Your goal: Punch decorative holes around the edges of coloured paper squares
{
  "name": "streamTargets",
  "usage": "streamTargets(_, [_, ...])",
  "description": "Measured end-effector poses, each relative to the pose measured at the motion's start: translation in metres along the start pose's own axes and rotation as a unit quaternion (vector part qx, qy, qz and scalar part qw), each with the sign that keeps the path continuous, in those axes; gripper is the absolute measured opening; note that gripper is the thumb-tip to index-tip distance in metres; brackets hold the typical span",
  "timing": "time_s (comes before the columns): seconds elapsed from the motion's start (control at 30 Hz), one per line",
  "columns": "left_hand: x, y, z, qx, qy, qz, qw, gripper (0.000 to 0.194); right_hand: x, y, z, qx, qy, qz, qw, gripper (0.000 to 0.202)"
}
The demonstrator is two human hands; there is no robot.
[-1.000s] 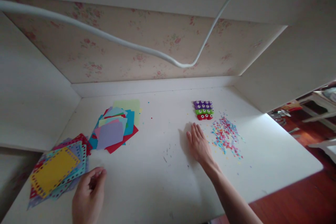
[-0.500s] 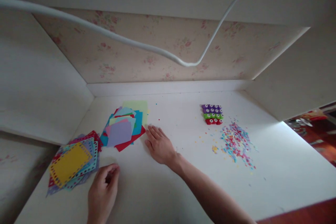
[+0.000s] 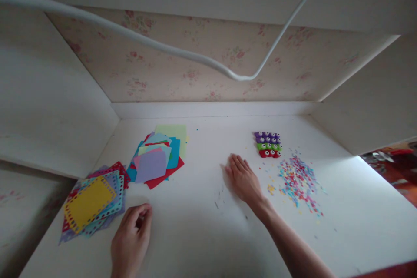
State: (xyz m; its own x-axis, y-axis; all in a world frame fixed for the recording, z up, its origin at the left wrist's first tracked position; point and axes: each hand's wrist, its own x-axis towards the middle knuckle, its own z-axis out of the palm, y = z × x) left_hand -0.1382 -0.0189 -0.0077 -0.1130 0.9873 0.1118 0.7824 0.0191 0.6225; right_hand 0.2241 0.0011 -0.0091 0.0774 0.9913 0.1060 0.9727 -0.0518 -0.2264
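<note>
Red, blue and yellow bits [image 3: 300, 181] lie scattered on the white table [image 3: 195, 230], beside the person's right hand [image 3: 243, 179], which is open and flat; the left hand [image 3: 132, 231] is curled, whether gripping something one cannot tell, near the hole-edged sheets [image 3: 89, 202].

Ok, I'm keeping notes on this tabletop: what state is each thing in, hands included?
Left hand: curled; contents unclear
Right hand: flat, palm down
Hole-edged papers: stacked askew, yellow on top
Plain papers: loosely overlapping, lilac on top
Eyed pieces: lined up in rows, purple, green and red
Colored bits: scattered in a loose heap
White cord: hanging slack
</note>
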Motion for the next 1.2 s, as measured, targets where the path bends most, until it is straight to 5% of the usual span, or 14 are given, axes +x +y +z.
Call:
streamTargets(0.13, [-0.001,0.0,0.0,0.017,-0.006,0.022,1.0,0.025,-0.044,0.053,-0.017,-0.076,0.063,0.041,0.994,0.053])
streamTargets(0.27, [0.002,0.008,0.002,0.001,-0.018,0.093,0.996,0.026,-0.059,0.073,-0.042,-0.135,0.079,0.075,0.985,0.042])
streamTargets(0.53, [0.013,0.049,0.016,-0.064,-0.072,0.21,0.973,0.02,-0.035,0.054,-0.062,-0.161,0.025,0.113,0.98,0.038])
streamTargets(0.77, [0.007,0.045,0.037,-0.097,-0.085,0.23,0.965,0.021,-0.04,0.059,-0.047,-0.023,0.008,0.081,0.996,0.041])
streamTargets(0.87, [0.004,0.041,0.039,-0.092,-0.076,0.223,0.967,0.018,-0.044,0.062,-0.046,0.001,-0.001,0.084,0.997,0.038])
streamTargets(1.0, [0.005,0.04,0.036,-0.093,-0.078,0.172,0.978,0.02,-0.048,0.055,-0.037,0.078,0.062,-0.029,0.995,0.038])
streamTargets(1.2, [0.009,0.056,0.036,-0.113,-0.08,0.11,0.984,0.023,-0.05,0.008,-0.011,0.075,0.067,-0.113,0.989,0.035])
